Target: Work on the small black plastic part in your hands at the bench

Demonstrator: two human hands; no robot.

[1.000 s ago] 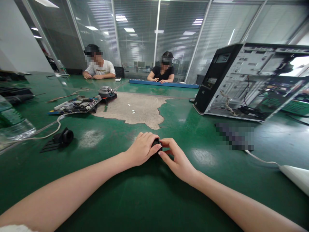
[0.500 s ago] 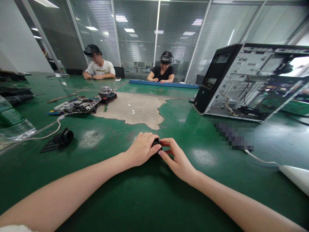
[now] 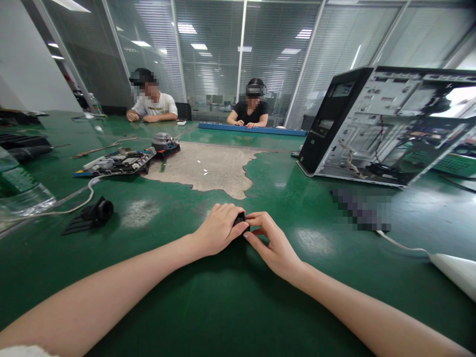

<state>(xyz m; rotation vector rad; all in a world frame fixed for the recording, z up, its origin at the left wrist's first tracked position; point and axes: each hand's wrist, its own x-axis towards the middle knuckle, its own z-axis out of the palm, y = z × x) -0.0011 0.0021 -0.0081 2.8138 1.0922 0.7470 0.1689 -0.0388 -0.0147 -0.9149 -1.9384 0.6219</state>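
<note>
A small black object (image 3: 241, 218) sits on the green table (image 3: 208, 307) in the middle of the view, mostly covered by my hands. My left hand (image 3: 220, 229) lies over it from the left, its fingers and thumb wrapped round it. From the right, my right hand (image 3: 270, 244) pinches the same object's side between thumb and fingertips. To the left lies a black plastic part (image 3: 97, 212) with a round ring and thin slats, apart from my hands.
An open computer case (image 3: 327, 124) stands at the right, near a blurred dark item (image 3: 359, 210) with a white cable. A circuit board (image 3: 117, 162), a metal-topped cooler (image 3: 162, 143) and a bottle (image 3: 22, 188) are at the left. Two people sit across the table behind a blue bar (image 3: 253, 129).
</note>
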